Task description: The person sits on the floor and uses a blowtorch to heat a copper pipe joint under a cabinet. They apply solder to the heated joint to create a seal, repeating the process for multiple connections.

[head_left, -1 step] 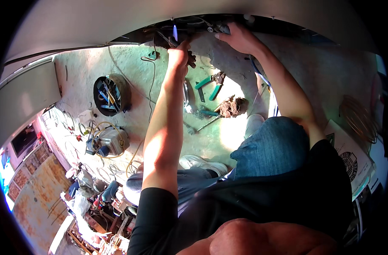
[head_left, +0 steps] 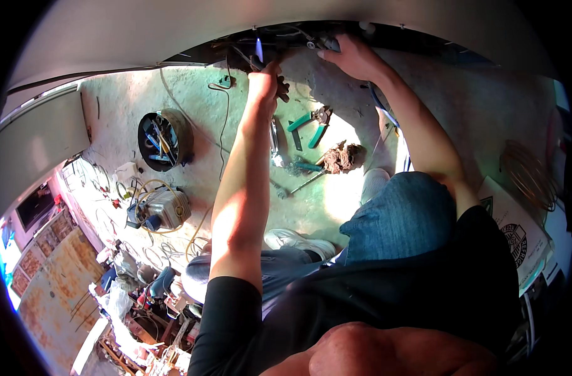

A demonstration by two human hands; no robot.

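Left hand (head_left: 264, 78) clamped on torch (head_left: 256, 61), blue flame (head_left: 259, 45) at 12 o'clock. Right hand (head_left: 351, 57) fingers curled on tubing (head_left: 326, 42), close to the flame; burn risk, I judge.

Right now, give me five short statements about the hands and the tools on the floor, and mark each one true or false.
1. The left hand holds a torch with a small blue flame at its tip. True.
2. The right hand rests on the floor beside the pliers. False: it is raised to the dark underside of the white unit, at the tubing there.
3. Green-handled pliers lie on the concrete floor in sunlight. True.
4. The round tin of tools stands to the person's right. False: it stands to the left.
5. The fingers of both hands are on the pliers. False: neither hand touches them.
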